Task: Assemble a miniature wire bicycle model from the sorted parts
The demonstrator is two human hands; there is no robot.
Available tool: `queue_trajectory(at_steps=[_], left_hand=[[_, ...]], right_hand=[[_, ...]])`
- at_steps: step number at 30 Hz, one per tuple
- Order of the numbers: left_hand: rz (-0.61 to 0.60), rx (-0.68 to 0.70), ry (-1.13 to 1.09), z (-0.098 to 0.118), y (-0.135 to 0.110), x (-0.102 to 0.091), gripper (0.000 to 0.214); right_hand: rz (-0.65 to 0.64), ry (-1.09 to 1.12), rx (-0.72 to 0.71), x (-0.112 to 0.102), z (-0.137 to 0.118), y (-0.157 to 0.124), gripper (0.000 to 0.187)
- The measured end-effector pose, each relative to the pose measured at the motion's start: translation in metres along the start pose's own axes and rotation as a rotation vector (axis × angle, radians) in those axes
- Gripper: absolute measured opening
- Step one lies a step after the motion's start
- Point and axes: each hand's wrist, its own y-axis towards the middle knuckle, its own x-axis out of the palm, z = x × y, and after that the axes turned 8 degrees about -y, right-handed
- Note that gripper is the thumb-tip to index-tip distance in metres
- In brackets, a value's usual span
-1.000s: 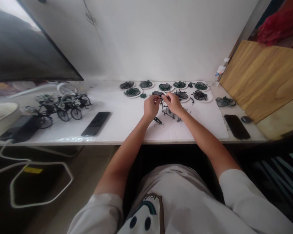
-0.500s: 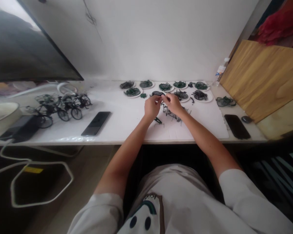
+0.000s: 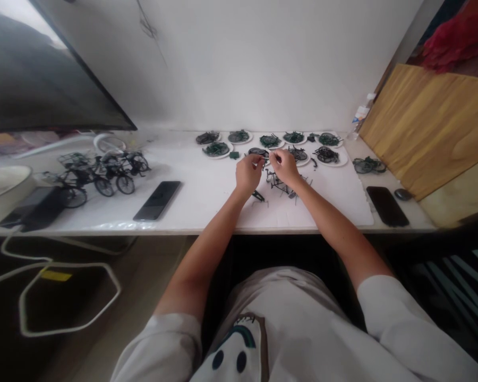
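Note:
My left hand (image 3: 247, 174) and my right hand (image 3: 284, 166) are raised over the white sheet, fingertips pinched and a short gap apart. A thin, light rod-like part (image 3: 266, 158) spans that gap, its ends hidden in the fingers of both hands. Beneath them on the sheet lie dark model-bicycle frame pieces (image 3: 279, 183) and a small dark forked part (image 3: 258, 196). Just behind my fingers is a plate with a dark wheel (image 3: 257, 152), partly covered by my left hand.
Several plates of dark green and black bicycle parts (image 3: 215, 149) line the wall. Assembled model bicycles (image 3: 103, 178) stand at left near a phone (image 3: 158, 200). At right are another phone (image 3: 387, 206), a mouse (image 3: 403, 194), a bottle (image 3: 360, 115) and a wooden board (image 3: 430, 127).
My fingertips have drawn slightly apart, the right hand shifting a little to the right, so the thin part between them now shows. Everything on the table stays put.

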Motion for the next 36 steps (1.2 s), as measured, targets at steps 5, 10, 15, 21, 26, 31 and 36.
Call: queue_trajectory(at_steps=[5,10,15,21,26,31,36], left_hand=[[0.001,-0.008,-0.002,0.001,0.0,-0.001,0.022],[-0.001,-0.019,-0.006,0.003,0.0,-0.001,0.021],[-0.006,-0.023,-0.015,0.004,-0.001,-0.002,0.02],[-0.013,-0.018,-0.028,0.004,0.0,-0.002,0.019],[0.01,-0.039,-0.031,0.005,-0.001,-0.002,0.019],[0.051,-0.046,-0.04,0.007,-0.002,-0.003,0.017],[0.076,-0.021,-0.06,0.004,-0.002,-0.002,0.019]], right_hand=[[0.004,-0.01,0.006,0.001,0.0,0.0,0.052],[-0.006,-0.014,0.004,0.002,0.002,0.0,0.049],[-0.008,0.013,-0.009,0.003,0.004,-0.001,0.05],[-0.084,0.087,0.004,0.003,-0.001,-0.004,0.058],[-0.102,0.119,-0.006,0.002,-0.005,-0.005,0.065],[-0.026,0.081,-0.011,0.004,0.001,-0.003,0.068],[0.046,0.085,-0.041,0.007,0.01,0.001,0.068]])
